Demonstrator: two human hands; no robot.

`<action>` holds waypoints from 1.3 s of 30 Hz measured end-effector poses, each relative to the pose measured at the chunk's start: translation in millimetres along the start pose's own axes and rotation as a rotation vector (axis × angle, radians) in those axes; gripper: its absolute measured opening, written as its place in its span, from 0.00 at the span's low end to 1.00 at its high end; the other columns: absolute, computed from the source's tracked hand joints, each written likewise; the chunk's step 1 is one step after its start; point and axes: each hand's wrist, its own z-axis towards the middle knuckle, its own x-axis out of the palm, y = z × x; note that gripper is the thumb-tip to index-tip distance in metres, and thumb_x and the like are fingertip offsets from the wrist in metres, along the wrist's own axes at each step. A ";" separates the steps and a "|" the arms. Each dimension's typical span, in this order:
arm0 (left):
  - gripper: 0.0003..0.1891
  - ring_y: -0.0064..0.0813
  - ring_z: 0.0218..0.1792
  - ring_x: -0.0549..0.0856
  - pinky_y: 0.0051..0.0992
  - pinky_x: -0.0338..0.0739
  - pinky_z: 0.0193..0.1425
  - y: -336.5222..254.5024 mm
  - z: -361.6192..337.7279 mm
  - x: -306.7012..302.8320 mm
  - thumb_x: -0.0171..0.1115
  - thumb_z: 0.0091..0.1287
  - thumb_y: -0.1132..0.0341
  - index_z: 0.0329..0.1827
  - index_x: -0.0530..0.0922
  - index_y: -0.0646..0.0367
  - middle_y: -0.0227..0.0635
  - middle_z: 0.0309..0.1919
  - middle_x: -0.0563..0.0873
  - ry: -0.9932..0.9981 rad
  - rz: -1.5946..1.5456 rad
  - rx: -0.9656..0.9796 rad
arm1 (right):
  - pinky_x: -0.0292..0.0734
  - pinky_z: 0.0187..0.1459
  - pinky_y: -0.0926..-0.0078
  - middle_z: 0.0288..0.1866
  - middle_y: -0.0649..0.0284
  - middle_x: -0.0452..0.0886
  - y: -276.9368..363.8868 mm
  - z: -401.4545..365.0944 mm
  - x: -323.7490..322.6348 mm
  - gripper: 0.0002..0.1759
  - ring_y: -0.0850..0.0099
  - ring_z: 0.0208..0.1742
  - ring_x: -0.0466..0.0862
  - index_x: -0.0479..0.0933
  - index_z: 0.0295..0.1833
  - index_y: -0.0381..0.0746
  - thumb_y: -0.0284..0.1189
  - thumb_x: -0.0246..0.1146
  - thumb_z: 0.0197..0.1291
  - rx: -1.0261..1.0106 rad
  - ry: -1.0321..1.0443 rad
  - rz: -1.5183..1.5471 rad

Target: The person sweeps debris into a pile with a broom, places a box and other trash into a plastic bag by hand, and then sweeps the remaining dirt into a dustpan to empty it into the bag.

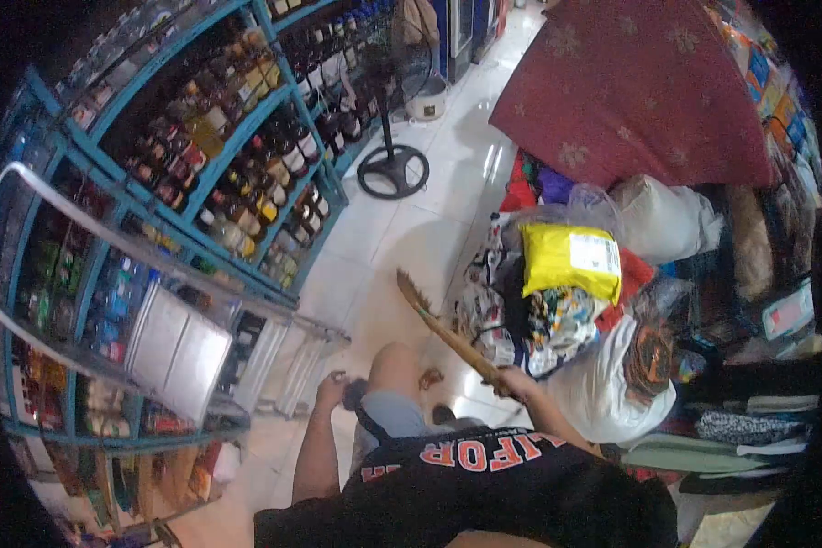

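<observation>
At the lower middle of the view, the right hand (511, 384) is closed tight round the near end of a stick (447, 336). There is one stick. Its long axis runs from that fist forward and to the left, and its frayed far end stands over the pale floor (402, 228), between the raised knee (395, 365) and a heap of bags on the right. The right hand is the nearer one, since it has the stick in its grip. The left hand (332, 390) is well apart from the stick, on the other side of the knee.

The left hand is curled against a small dark thing (354, 394) just beside the knee. I cannot tell whether it grips the thing or only touches it.

Further out on the left, one metal ladder (178, 352) leans across teal shelves (247, 123) packed with bottles (247, 205) — too many to count, in several tiers. One fan (392, 169) stands on the floor ahead, its round base near the foot of the shelves.

On the right, the heap holds one yellow packet (566, 260) on top and one big white bag (603, 384) just beside the right forearm. One red cloth (630, 82) is spread behind them.
</observation>
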 end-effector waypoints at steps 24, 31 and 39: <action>0.18 0.21 0.36 0.75 0.19 0.63 0.35 -486.3 357.1 -120.7 0.47 0.55 0.58 0.48 0.64 0.52 0.30 0.38 0.75 0.437 -0.499 0.380 | 0.70 0.25 0.79 0.25 0.62 0.74 324.8 222.2 -62.5 0.16 0.73 0.22 0.74 0.69 0.37 0.35 0.35 0.50 0.44 -0.017 -0.042 0.561; 0.16 0.18 0.33 0.74 0.17 0.64 0.35 -641.9 362.5 -97.1 0.47 0.56 0.59 0.47 0.66 0.52 0.30 0.36 0.76 0.756 -0.572 0.549 | 0.66 0.16 0.82 0.20 0.64 0.70 448.6 278.9 -122.7 0.10 0.77 0.16 0.70 0.68 0.31 0.36 0.31 0.51 0.44 -0.136 -0.154 0.744; 0.17 0.20 0.35 0.74 0.21 0.65 0.37 -732.9 481.4 -25.8 0.46 0.55 0.59 0.47 0.66 0.55 0.31 0.37 0.75 0.790 -0.265 0.378 | 0.62 0.12 0.87 0.17 0.67 0.66 585.7 393.6 -254.9 0.10 0.80 0.14 0.66 0.64 0.32 0.34 0.27 0.49 0.43 -0.290 0.016 0.908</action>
